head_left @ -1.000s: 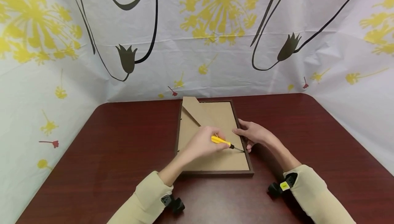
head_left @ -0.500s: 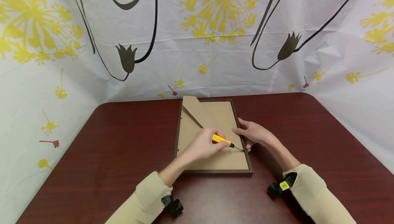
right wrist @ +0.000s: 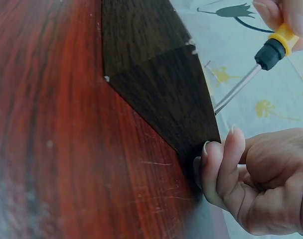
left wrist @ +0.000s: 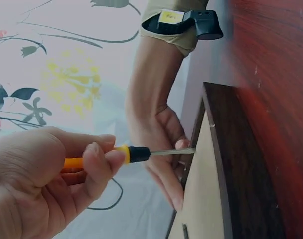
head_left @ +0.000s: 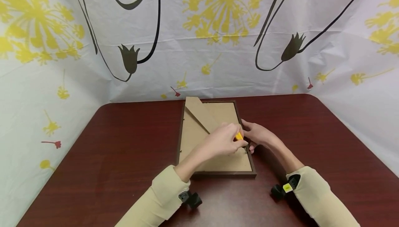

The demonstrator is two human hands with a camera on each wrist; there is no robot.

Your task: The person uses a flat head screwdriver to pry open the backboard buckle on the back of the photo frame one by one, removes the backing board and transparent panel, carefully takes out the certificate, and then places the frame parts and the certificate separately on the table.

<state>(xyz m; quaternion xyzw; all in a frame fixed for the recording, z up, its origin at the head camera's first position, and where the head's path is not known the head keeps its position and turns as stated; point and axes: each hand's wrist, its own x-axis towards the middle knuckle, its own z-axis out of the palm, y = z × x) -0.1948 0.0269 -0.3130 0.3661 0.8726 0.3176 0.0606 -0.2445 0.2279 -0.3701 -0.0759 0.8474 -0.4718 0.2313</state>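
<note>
Right of centre, left hand [head_left: 222, 139] grasps yellow screwdriver [left wrist: 139, 154], tip at picture frame [head_left: 224, 174] edge; right hand [head_left: 259, 135] clasps frame. Hard push might slip, jabbing fingers.

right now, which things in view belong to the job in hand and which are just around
Seem part of the job:
picture frame, edge held by the right hand
screwdriver, gripped in the left hand, tip at the frame's inner edge
backing board and the flap over it

Just around:
table under the frame
printed sheet behind
cameras worn on both wrists
</note>
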